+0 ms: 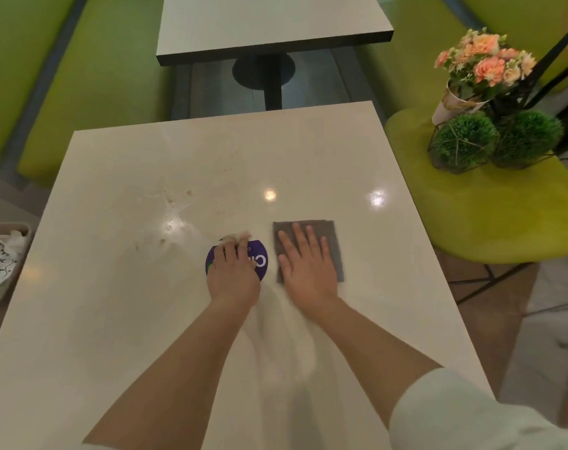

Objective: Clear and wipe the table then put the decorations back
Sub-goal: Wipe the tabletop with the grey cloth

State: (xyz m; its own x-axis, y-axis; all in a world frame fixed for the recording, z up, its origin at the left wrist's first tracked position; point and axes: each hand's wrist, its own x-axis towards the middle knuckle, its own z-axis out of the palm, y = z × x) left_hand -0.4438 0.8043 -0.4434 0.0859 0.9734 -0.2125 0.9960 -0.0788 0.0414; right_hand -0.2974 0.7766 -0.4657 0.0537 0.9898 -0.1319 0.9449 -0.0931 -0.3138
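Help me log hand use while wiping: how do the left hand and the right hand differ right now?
The right hand lies flat, fingers spread, on the grey cloth; the left hand sits on the purple round sticker, its blurred fingertips around something pale. Both rest on the table side by side.

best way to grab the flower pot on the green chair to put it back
Grip the white pot around its bare lower wall, below the twine band, coming from its left, table-facing side. It leans left with its flowers spreading above, and the wire-framed green balls crowd its front and right, so a top approach looks blocked.
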